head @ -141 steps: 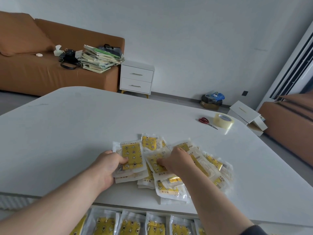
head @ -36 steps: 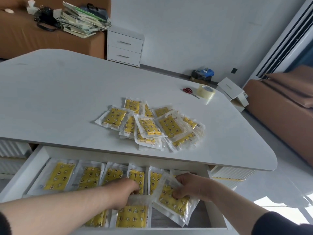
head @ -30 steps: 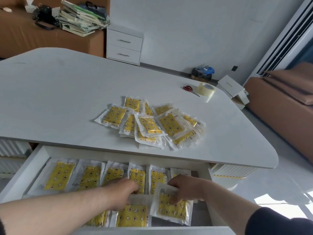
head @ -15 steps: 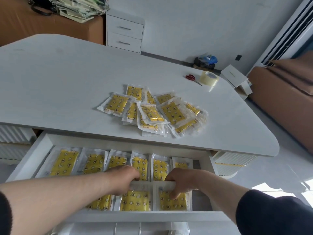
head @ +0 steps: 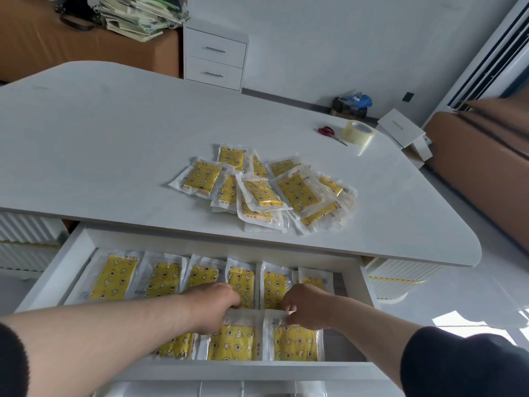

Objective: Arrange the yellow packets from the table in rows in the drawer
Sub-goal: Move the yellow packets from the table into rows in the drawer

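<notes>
A loose pile of yellow packets [head: 266,190] in clear wrappers lies on the white table [head: 100,133]. Below the table edge the white drawer [head: 57,273] stands pulled out. Its back row holds several packets [head: 117,277] side by side. A front row holds three packets, partly hidden by my arms. My left hand [head: 213,306] pinches the top edge of the middle front packet [head: 232,343]. My right hand [head: 305,306] pinches the top edge of the right front packet [head: 294,343], which lies flat.
Red scissors [head: 329,132] and a roll of clear tape [head: 358,132] lie at the table's far right. Beyond stand a white nightstand [head: 214,57], a brown sofa with stacked papers [head: 137,15] and a white box [head: 400,128] on the floor.
Both hands left the table pile and came down into the drawer. The packet in my right hand went from tilted up to lying flat in the front row, beside the left hand's packet.
</notes>
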The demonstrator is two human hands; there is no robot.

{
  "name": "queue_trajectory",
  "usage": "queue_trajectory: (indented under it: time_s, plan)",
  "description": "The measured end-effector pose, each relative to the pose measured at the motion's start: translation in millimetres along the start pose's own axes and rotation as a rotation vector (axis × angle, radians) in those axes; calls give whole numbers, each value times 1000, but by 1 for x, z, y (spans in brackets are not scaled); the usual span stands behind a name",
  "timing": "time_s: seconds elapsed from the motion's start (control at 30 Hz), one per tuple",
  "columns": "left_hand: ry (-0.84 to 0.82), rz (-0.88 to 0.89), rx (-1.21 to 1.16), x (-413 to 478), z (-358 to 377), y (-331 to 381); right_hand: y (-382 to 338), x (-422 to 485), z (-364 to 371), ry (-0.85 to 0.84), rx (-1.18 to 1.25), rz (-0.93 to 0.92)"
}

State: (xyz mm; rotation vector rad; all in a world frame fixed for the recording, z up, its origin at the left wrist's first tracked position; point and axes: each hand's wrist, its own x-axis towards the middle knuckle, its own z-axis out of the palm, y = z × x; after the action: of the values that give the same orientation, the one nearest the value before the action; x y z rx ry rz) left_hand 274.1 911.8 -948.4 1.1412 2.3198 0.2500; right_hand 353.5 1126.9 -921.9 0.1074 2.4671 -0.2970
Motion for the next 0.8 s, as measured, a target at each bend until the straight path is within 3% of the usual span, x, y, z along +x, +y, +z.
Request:
queue_trajectory:
  time_s: [0.4, 0.5, 0.67, 0.8]
  plan:
    - [-13, 29, 31, -1, -1, 1, 2, 11, 8, 27, -152, -32]
    - [4, 132, 164, -2, -4, 2, 2, 7, -1, 78, -94, -55]
    - [-81, 447, 573, -12, -14, -1, 5, -9, -5, 129, -69, -123]
    - [-107, 536, 616, -16, -11, -8, 12, -19, 8, 87, -9, -133]
